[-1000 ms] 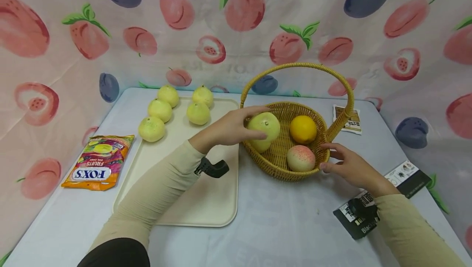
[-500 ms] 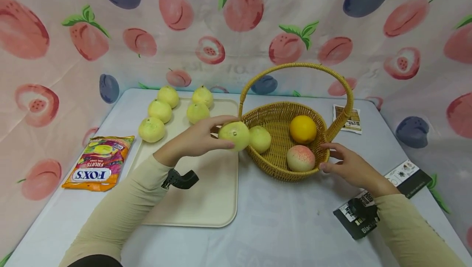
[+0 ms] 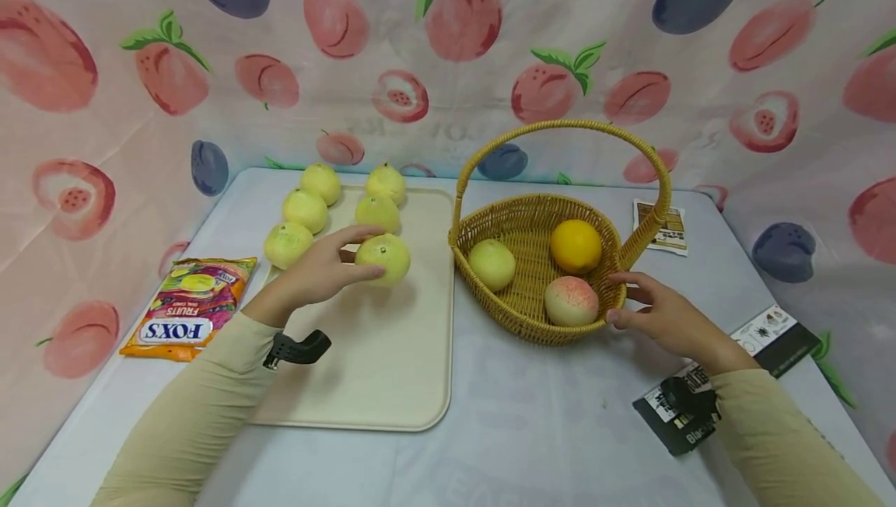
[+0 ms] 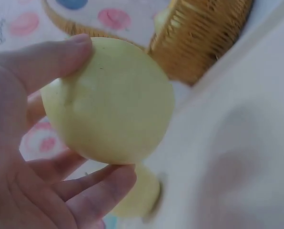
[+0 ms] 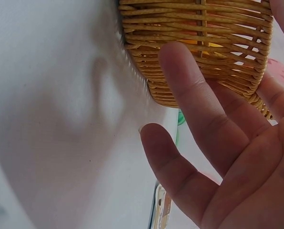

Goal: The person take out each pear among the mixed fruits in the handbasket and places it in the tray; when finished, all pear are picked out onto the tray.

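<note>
My left hand (image 3: 318,267) grips a pale yellow-green round fruit (image 3: 388,258) between thumb and fingers, held above the cream tray (image 3: 392,367). The left wrist view shows the fruit (image 4: 108,102) large, with the thumb on one side and fingertips on the other. At the right end of the wicker basket (image 3: 521,320), my right hand (image 3: 672,324) holds the rim. One finger lies against the woven wall (image 5: 194,28) in the right wrist view. Inside the basket are another pale fruit (image 3: 491,264), an orange (image 3: 575,246) and a peach (image 3: 571,301).
Several pale round fruits (image 3: 305,211) stand along the tray's far and left edges. A Fox's candy bag (image 3: 189,309) lies left of the tray. Black-and-white packets (image 3: 675,414) lie under the right wrist, and a small packet (image 3: 661,227) sits behind the basket. The basket handle (image 3: 563,124) arches upward.
My left hand has carried the pale fruit out of the basket, leftward over the tray. The right hand stays on the basket rim, and the basket has not moved.
</note>
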The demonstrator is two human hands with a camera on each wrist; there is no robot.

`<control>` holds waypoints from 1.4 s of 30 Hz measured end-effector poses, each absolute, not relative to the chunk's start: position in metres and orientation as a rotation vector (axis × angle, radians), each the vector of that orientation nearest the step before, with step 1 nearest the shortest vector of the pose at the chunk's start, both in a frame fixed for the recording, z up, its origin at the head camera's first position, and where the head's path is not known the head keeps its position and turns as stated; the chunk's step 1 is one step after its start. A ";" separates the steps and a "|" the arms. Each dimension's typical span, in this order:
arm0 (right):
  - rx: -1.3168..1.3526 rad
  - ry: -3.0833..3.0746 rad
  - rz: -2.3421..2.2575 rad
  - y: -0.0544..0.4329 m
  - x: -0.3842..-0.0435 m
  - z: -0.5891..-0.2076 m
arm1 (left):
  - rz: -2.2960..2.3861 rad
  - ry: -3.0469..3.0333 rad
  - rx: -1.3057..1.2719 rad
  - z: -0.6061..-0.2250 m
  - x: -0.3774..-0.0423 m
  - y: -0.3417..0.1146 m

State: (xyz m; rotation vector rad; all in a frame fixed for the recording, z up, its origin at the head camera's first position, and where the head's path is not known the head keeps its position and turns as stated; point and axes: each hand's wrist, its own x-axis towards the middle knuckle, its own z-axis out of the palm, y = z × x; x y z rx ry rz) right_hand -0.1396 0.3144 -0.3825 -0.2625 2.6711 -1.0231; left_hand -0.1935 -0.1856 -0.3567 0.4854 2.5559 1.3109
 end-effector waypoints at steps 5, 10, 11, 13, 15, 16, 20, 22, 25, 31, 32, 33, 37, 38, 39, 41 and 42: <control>-0.270 2.672 -1.025 0.315 -0.140 -0.382 | 1.314 2.564 0.411 -0.367 -0.198 -0.194; -0.272 2.666 -1.030 0.314 -0.140 -0.381 | 1.304 2.577 0.326 -0.375 -0.202 -0.198; -0.273 2.666 -1.031 0.314 -0.140 -0.381 | 1.304 2.582 0.319 -0.376 -0.202 -0.198; -0.277 2.665 -1.034 0.314 -0.140 -0.380 | 1.309 2.591 0.305 -0.379 -0.203 -0.199; -0.279 2.664 -1.036 0.314 -0.140 -0.380 | 1.316 2.597 0.298 -0.381 -0.205 -0.200; -0.278 2.664 -1.036 0.314 -0.140 -0.380 | 1.318 2.600 0.290 -0.382 -0.205 -0.200; -0.277 2.662 -1.036 0.314 -0.140 -0.380 | 1.324 2.610 0.269 -0.387 -0.207 -0.201; -0.278 2.661 -1.039 0.314 -0.140 -0.380 | 1.322 2.612 0.249 -0.390 -0.209 -0.201; -0.284 2.662 -1.040 0.313 -0.140 -0.379 | 1.326 2.609 0.216 -0.393 -0.211 -0.202; -0.277 2.666 -1.022 0.312 -0.139 -0.378 | 1.350 2.594 0.159 -0.396 -0.215 -0.204; -0.277 2.666 -1.020 0.312 -0.139 -0.378 | 1.353 2.591 0.152 -0.395 -0.216 -0.204; -0.277 2.666 -1.019 0.312 -0.139 -0.378 | 1.356 2.590 0.147 -0.396 -0.216 -0.204; -0.278 2.662 -1.024 0.314 -0.139 -0.380 | 1.363 2.594 0.134 -0.396 -0.217 -0.205; -0.276 2.663 -1.024 0.314 -0.139 -0.380 | 1.363 2.596 0.135 -0.396 -0.217 -0.204; -0.276 2.665 -1.025 0.314 -0.139 -0.380 | 1.363 2.599 0.135 -0.396 -0.217 -0.204; -0.278 2.671 -1.023 0.314 -0.139 -0.381 | 1.361 2.604 0.137 -0.397 -0.217 -0.204; -0.279 2.673 -1.023 0.314 -0.139 -0.381 | 1.362 2.604 0.133 -0.397 -0.217 -0.203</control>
